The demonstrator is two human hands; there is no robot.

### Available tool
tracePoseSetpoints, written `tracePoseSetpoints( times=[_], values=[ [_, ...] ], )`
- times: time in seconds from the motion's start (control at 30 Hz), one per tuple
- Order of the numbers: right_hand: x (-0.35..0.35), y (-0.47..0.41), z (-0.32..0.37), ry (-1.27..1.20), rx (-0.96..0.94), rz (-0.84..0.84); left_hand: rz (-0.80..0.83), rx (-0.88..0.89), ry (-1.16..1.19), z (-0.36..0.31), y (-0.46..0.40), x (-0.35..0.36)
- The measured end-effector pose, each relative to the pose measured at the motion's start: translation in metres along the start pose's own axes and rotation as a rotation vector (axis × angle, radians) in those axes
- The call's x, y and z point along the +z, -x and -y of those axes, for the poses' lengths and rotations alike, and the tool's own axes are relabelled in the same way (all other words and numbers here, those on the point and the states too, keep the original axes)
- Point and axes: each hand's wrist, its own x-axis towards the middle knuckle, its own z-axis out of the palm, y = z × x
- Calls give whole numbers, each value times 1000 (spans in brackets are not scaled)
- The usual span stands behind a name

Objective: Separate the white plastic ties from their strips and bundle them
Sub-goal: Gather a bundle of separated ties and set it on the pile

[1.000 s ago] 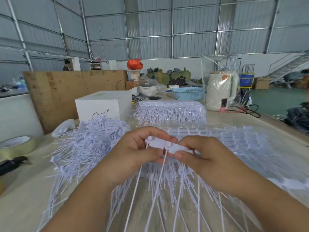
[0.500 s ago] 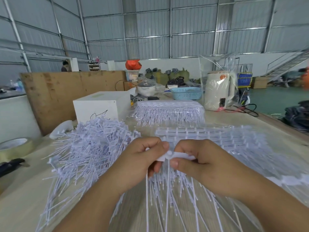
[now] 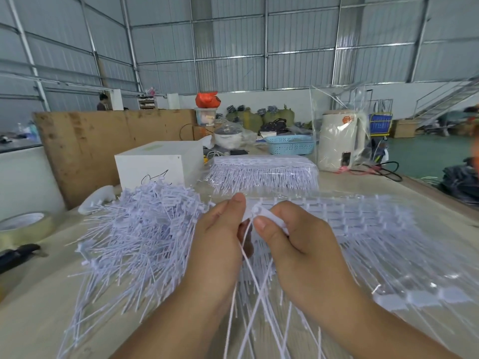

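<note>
A: Item one, the hands?
B: Left hand [image 3: 220,239] and right hand [image 3: 295,244], both raised over the tabletop [image 3: 31,320], close together. Each pinches one end of a short white strip [image 3: 269,218]; left thumb up on its left end, right thumb and fingers curled round its right end.

A: Anything hanging off that strip?
B: Thin ties [image 3: 255,294], several, trailing down from it between the wrists and fanning out toward the viewer.

A: Landmark for the rest?
B: The white box [image 3: 155,164], left of centre at the back of the tabletop.

A: Item two, loose stock?
B: Pile [image 3: 134,237] of white ties, just in front of the box and touching its base, left of the hands, tails spread toward the near edge.

A: Item three?
B: Sheet [image 3: 363,229] of ties on strips, right of the box and nearer, under and beyond the right hand, blurred at its far right.

A: Item four?
B: Pack [image 3: 261,172] of ties in clear wrap, just right of the box, behind the hands.

A: Sundries?
B: Tape roll [image 3: 23,226], well left of the box and nearer. Black tool [image 3: 18,257], in front of the tape; type cannot be told. Blue basket [image 3: 290,145], right of the box, behind the pack. White kettle [image 3: 339,141] in a clear bag, further right of the basket.
</note>
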Motion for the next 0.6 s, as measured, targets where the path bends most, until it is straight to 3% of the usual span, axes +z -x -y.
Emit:
tracePoseSetpoints(
  times=[0.1, 0.17, 0.3, 0.43, 0.6],
  values=[
    [-10, -2, 2, -133, -6, -45, -216, -191, 254, -7, -22, -20],
    [-17, -2, -1, -218, 5, 39, -213, -160, 140, -9, -31, -35],
    [-15, -2, -8, 4, 5, 306, 110, 51, -187, -8, -19, -24],
    [-18, -5, -15, -137, 122, 359, 360, 35, -186, -11, -6, -16],
    [-26, -6, -19, -204, 99, 434, 421, 55, -241, -13, -5, -18]
  ],
)
